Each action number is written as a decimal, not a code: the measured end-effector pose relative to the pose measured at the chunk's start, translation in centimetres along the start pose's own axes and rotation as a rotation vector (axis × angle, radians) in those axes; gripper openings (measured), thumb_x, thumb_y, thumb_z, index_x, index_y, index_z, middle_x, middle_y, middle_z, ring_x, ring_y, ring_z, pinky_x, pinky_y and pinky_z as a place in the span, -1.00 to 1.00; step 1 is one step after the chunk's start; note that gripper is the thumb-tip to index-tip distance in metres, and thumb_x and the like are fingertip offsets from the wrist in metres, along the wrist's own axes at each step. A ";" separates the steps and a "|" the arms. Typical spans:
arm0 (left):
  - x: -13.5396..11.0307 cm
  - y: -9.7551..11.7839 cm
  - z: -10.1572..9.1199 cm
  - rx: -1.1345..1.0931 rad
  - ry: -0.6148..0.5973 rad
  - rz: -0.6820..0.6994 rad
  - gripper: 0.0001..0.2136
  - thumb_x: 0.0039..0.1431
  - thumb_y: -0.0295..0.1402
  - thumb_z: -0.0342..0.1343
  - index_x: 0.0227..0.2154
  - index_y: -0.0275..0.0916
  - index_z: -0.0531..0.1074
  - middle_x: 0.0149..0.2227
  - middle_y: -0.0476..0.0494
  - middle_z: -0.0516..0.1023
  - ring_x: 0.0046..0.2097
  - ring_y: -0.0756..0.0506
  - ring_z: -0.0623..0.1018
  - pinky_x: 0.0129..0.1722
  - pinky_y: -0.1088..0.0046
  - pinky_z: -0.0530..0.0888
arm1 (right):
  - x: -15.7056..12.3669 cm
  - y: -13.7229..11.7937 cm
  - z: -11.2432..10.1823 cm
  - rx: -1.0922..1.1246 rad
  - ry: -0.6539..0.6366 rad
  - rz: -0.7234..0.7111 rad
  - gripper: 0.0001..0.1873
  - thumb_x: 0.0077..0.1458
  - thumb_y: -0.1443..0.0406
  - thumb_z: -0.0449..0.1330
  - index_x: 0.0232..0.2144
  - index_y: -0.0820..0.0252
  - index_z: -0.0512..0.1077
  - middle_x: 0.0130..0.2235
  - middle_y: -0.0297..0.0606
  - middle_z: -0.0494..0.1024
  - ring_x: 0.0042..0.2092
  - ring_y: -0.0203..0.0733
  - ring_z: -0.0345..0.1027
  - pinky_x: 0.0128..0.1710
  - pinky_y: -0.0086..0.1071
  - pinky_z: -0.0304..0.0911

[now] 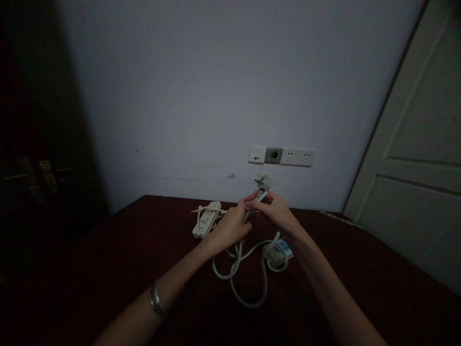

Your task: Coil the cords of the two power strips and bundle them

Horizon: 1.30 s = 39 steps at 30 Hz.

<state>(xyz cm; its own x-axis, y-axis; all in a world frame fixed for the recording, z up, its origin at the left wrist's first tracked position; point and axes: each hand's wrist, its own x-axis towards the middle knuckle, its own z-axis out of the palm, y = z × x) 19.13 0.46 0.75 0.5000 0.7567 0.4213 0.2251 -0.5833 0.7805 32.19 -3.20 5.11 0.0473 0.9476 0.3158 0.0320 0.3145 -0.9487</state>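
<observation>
In the head view, a white power cord (264,283) hangs in loose loops below my two hands. Its pale plug (265,182) sticks up above my fingers, prongs pointing left. My left hand (233,223) is closed around the cord, just below and left of the plug. My right hand (278,211) pinches folded cord right under the plug, with the fingers partly hidden. Among the loops under my right hand lies a white block with a blue label (285,248), partly covered by cord; its exact kind is hard to make out.
A white power strip (206,222) with its own cord wrapped round it lies beyond my left forearm on the dark red table (151,230). Wall sockets (298,157) and a grey wall plate (273,155) sit on the wall behind. A pale panelled door (414,158) stands at the right.
</observation>
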 end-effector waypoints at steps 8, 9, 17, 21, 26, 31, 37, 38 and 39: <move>0.0 0.6 -1.8 -0.603 -0.714 -0.231 -0.78 -0.08 -0.37 0.20 -0.36 -0.31 0.34 -0.59 0.01 0.40 -0.62 0.04 0.42 -0.61 0.55 0.34 | -0.1 -1.1 -3.4 0.301 0.002 0.037 -0.67 -0.38 0.39 0.26 -0.47 0.16 0.23 -0.49 -0.47 0.39 -0.70 -0.59 -0.17 -0.75 -0.60 -0.36; 0.0 0.5 -1.8 -0.689 -0.755 -0.248 -0.75 -0.11 -0.35 0.24 -0.38 -0.30 0.32 -0.59 0.03 0.38 -0.64 0.05 0.39 -0.63 0.57 0.33 | -0.1 -1.3 -3.7 0.344 -0.023 0.031 -0.67 -0.39 0.42 0.24 -0.48 0.17 0.23 -0.49 -0.47 0.39 -0.70 -0.60 -0.19 -0.75 -0.60 -0.39; 0.5 -0.6 0.6 -0.933 -0.659 -0.347 -0.71 0.17 -0.07 -0.06 -0.41 -0.22 0.20 -0.74 0.22 0.03 -0.79 0.16 -0.03 -0.80 0.67 0.07 | 0.6 -0.4 -5.0 0.343 -0.015 0.049 -0.65 -0.36 0.38 0.32 -0.50 0.18 0.22 -0.54 -0.47 0.35 -0.71 -0.60 -0.12 -0.76 -0.61 -0.38; 1.1 -0.9 0.7 -0.882 -0.522 -0.417 -0.53 0.20 0.06 -0.40 -0.51 -0.21 0.15 -0.80 0.21 -0.03 -0.82 0.13 -0.05 -0.79 0.64 0.00 | 0.7 -0.2 -5.6 0.279 -0.016 0.085 -0.69 -0.19 0.14 0.28 -0.46 0.19 0.30 -0.44 -0.30 0.46 -0.58 -0.43 0.20 -0.71 -0.55 0.00; 1.1 -0.8 0.6 -0.709 -0.313 -0.342 -0.60 0.19 0.00 -0.22 -0.54 -0.23 0.15 -0.78 0.21 -0.03 -0.78 0.15 -0.08 -0.77 0.64 -0.16 | 0.6 -0.8 -6.2 0.119 0.012 0.100 -0.75 -0.17 0.15 0.27 -0.48 0.22 0.41 -0.37 -0.18 0.50 -0.37 -0.20 0.37 -0.34 -0.32 0.26; 1.0 -0.4 0.4 -0.550 -0.134 -0.299 -0.62 0.15 -0.02 -0.14 -0.54 -0.26 0.18 -0.76 0.20 0.02 -0.75 0.15 -0.02 -0.75 0.64 -0.08 | 0.1 -1.3 -5.2 -0.333 0.178 -0.215 -0.82 -0.13 0.19 0.25 -0.46 0.17 0.48 -0.30 -0.18 0.51 -0.20 -0.08 0.34 -0.12 -0.17 0.18; 1.2 0.0 -0.3 -0.484 0.053 -0.219 -0.61 0.12 0.00 -0.12 -0.55 -0.26 0.20 -0.76 0.18 0.06 -0.74 0.14 0.04 -0.74 0.63 0.03 | -1.9 -1.7 -1.3 -0.493 0.366 -0.611 -0.88 -0.07 0.24 0.22 -0.41 0.11 0.50 -0.13 -0.17 0.44 -0.05 -0.04 0.26 -0.02 -0.11 0.13; 1.2 0.0 -0.3 -0.487 0.077 -0.213 -0.61 0.13 0.00 -0.12 -0.55 -0.26 0.20 -0.77 0.18 0.07 -0.74 0.14 0.05 -0.74 0.63 0.04 | -2.1 -1.4 -0.4 -0.383 0.336 -0.616 -0.87 -0.04 0.27 0.20 -0.37 0.11 0.49 -0.16 -0.19 0.46 -0.09 -0.08 0.30 -0.04 -0.15 0.16; 1.3 0.1 -0.4 -0.500 0.102 -0.210 -0.61 0.13 0.00 -0.13 -0.54 -0.26 0.20 -0.77 0.17 0.07 -0.75 0.13 0.06 -0.75 0.62 0.04 | -2.2 -1.1 0.6 -0.257 0.312 -0.602 -0.86 -0.02 0.29 0.18 -0.33 0.12 0.48 -0.21 -0.21 0.48 -0.13 -0.12 0.33 -0.06 -0.19 0.20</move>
<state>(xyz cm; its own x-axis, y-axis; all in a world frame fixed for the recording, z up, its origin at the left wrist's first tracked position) 19.49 1.50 1.51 0.3977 0.8809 0.2565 -0.1257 -0.2246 0.9663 31.50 -5.62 5.48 0.2293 0.5419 0.8086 0.3746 0.7176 -0.5871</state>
